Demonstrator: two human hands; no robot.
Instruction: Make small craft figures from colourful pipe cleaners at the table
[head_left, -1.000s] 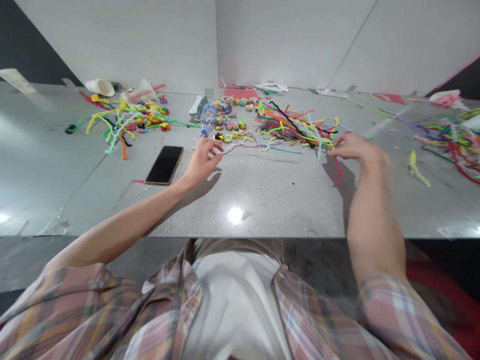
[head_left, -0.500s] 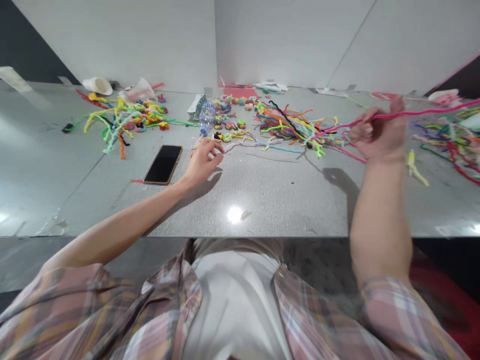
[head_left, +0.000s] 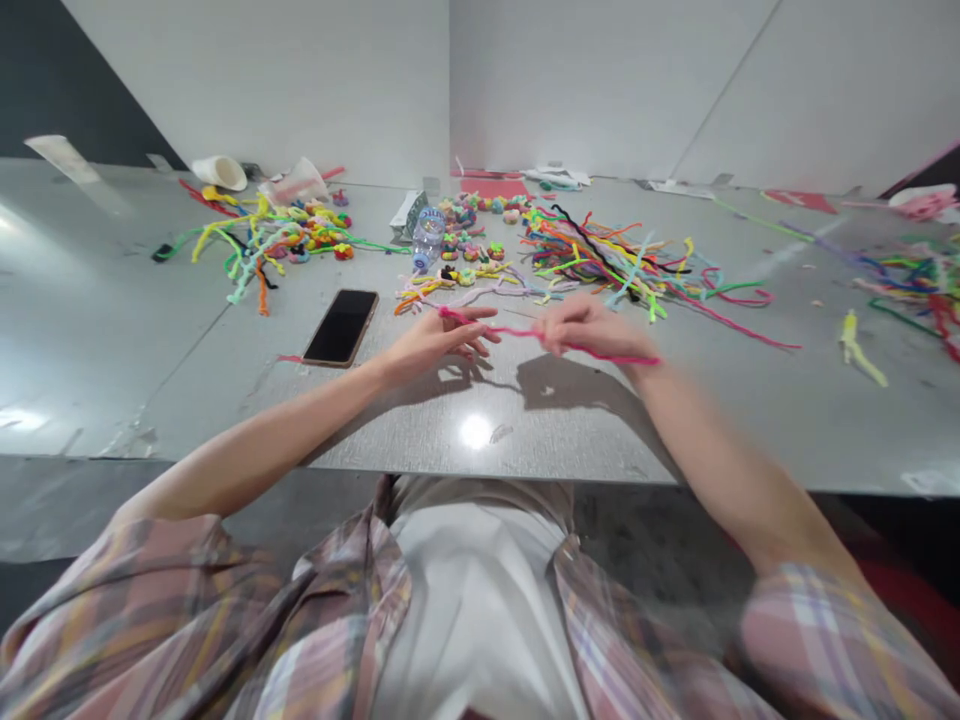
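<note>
A bright pink pipe cleaner [head_left: 517,331] runs level between my two hands, a little above the table. My right hand [head_left: 581,325] is closed round it, slightly blurred, and a loose end sticks out to the right over the wrist. At the other end, my left hand [head_left: 442,340] has the tip between thumb and forefinger, its other fingers loosely spread. Just behind the hands lies a big bundle of coloured pipe cleaners [head_left: 592,250]. A row of twisted pipe-cleaner pieces [head_left: 469,275] lies beyond my left hand.
A phone [head_left: 341,328] lies left of my left hand. Behind it are a clear plastic bottle [head_left: 428,238], a tangled heap of pipe cleaners [head_left: 277,235] and a white cup [head_left: 219,173]. A yellow twist [head_left: 859,345] and more pipe cleaners [head_left: 911,285] lie at right.
My right hand has come from the right side to the middle, bringing the pink pipe cleaner out of the bundle. My left hand has moved slightly right and nearer, and now holds its tip.
</note>
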